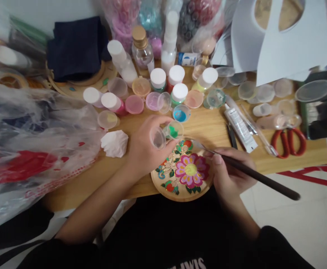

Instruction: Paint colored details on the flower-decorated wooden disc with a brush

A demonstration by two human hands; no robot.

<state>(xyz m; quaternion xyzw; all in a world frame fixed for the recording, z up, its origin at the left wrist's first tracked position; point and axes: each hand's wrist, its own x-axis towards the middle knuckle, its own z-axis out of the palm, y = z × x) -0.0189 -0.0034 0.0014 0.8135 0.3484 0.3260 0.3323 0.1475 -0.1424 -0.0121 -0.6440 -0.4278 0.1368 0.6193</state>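
My left hand [146,147] is wrapped round a small clear cup of green paint [174,130], whose open lid [158,138] hangs at its left. In my right hand [230,170] is a brush with a long dark handle [261,180]; its tip points left, near the cup and above the disc's upper edge. Below both hands lies a round wooden disc [167,192] painted with a pink and magenta flower [191,170], green leaves and orange shapes outlined in gold. The disc rests at the table's front edge, against the black shirt.
Paint cups such as the blue one [181,114] and white-capped jars [179,92] stand behind the hands. Crumpled tissue [114,144] and a plastic bag [40,142] lie left. To the right are a white tube [240,127], red-handled scissors [288,142] and a dark phone-like object [320,116].
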